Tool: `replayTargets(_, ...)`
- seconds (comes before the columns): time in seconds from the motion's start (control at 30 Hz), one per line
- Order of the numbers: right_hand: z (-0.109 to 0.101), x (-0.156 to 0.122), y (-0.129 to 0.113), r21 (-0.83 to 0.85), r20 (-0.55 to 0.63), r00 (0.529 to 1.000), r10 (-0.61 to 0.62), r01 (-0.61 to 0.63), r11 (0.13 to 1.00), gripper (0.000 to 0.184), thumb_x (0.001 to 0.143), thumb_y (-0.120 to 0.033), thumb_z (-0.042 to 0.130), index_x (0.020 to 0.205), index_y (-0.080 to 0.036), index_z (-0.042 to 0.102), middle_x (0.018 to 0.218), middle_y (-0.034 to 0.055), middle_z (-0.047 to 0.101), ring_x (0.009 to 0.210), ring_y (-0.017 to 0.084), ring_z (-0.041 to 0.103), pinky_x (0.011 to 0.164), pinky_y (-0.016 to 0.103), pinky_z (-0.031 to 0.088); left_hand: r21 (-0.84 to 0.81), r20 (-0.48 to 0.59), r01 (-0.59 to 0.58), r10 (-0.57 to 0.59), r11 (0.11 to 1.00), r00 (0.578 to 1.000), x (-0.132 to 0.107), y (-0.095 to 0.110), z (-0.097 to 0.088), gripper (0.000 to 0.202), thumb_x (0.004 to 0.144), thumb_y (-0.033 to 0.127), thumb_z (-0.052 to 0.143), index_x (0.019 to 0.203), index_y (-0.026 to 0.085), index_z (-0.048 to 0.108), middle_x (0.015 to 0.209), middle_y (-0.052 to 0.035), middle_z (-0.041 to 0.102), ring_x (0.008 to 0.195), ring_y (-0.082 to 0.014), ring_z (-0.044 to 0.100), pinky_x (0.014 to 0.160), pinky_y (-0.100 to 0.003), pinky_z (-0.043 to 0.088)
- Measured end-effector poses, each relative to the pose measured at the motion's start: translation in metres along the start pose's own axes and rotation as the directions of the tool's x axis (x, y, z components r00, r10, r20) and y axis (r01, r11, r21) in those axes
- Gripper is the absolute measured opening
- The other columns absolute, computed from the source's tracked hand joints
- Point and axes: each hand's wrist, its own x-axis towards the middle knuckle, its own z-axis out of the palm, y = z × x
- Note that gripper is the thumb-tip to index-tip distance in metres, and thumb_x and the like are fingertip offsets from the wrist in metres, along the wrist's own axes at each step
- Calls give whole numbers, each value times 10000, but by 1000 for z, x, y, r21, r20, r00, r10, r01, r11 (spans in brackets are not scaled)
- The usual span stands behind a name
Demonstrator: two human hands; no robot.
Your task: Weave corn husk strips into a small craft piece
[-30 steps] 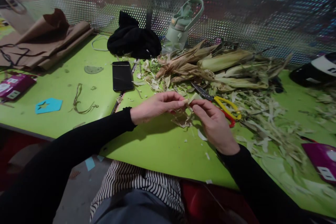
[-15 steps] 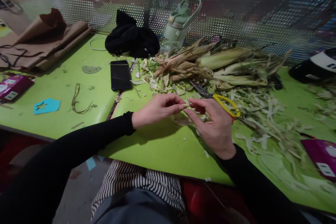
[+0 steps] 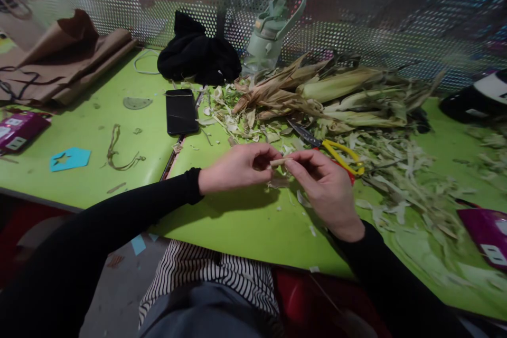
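My left hand (image 3: pixel 237 167) and my right hand (image 3: pixel 322 187) meet above the green table (image 3: pixel 237 222), both pinched on a small rolled strip of corn husk (image 3: pixel 279 161) held between their fingertips. A flat scrap of husk (image 3: pixel 279 182) lies on the table just under them. Scissors with yellow and red handles (image 3: pixel 336 156) lie right behind my right hand. Behind those is a pile of corn cobs in their husks (image 3: pixel 336 95), with many husk shreds (image 3: pixel 400 179) strewn to the right.
A black phone (image 3: pixel 181 111) lies left of the husks, a black cloth (image 3: pixel 198 58) and a pale green bottle (image 3: pixel 271 31) stand against the perforated metal screen. Brown paper bags (image 3: pixel 67 58), a blue paper cut-out (image 3: pixel 70 159) and purple packets (image 3: pixel 19 129) are around.
The husk piece between my fingers has gone from a flat scrap to a tight small roll. Both hands have stayed in about the same place, the right one shifting slightly.
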Motion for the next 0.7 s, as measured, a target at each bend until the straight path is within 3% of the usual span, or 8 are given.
replayTargets(0.1, 0, 1, 2, 43, 13, 1000, 20, -20, 999, 172, 890, -385, 667, 909, -215, 689, 854, 33, 724, 704, 151, 633, 635, 281, 514, -12, 3, 19, -19, 1000, 1000, -1, 2, 1, 152, 829, 195, 631, 957, 115, 611, 841, -19, 640, 719, -102, 557, 723, -257, 481)
replayTargets(0.3, 2, -1, 0, -23, -4, 1000, -14, 14, 1000, 123, 867, -341, 683, 886, -220, 687, 799, 16, 679, 673, 143, 584, 618, 282, 486, -28, 7, 40, -40, 999, 999, -4, 7, 1, 310, 902, 420, 589, 931, 114, 626, 810, -18, 612, 686, -100, 515, 652, -240, 426)
replayTargets(0.4, -1, 1, -4, 0, 0, 1000, 14, -14, 1000, 114, 863, -334, 676, 859, -220, 681, 777, 14, 663, 649, 139, 565, 585, 274, 470, 101, 5, 34, -35, 994, 999, -3, 10, -5, 325, 931, 436, 537, 898, 127, 633, 764, -4, 598, 656, -94, 483, 612, -226, 377)
replayTargets(0.57, -7, 4, -2, 114, -17, 990, 143, -140, 984, 158, 847, -378, 692, 834, -221, 684, 696, -8, 601, 570, 113, 486, 488, 238, 387, 371, 143, -4, -52, 929, 988, -4, 16, -17, 229, 926, 332, 531, 931, 148, 666, 765, -9, 653, 648, -103, 528, 634, -231, 386)
replayTargets(0.7, -8, 5, -2, 139, 31, 984, 174, -176, 974, 157, 829, -369, 703, 812, -215, 681, 705, -2, 614, 598, 122, 510, 511, 242, 405, 674, -3, -24, 35, 738, 999, -11, 19, -14, 326, 958, 418, 491, 1003, 152, 674, 830, -58, 669, 709, -159, 567, 684, -282, 412)
